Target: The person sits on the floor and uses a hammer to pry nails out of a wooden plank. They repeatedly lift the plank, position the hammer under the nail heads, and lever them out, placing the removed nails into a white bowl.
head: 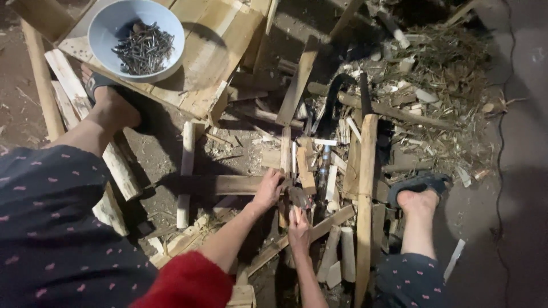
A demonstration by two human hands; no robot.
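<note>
I sit low over a heap of scrap wood on a dirt floor. My left hand grips the end of a flat wooden slat that lies crosswise. My right hand is closed around the wooden handle of a hammer, whose dark head rests just beside the left hand's fingers. Several short pale wood offcuts lie right behind the hammer head. My feet in dark sandals sit at the left and right.
A pale blue bowl full of dark nails rests on a wooden board at the upper left. A long upright plank lies to the right of my hands. Straw and wood chips pile at the upper right.
</note>
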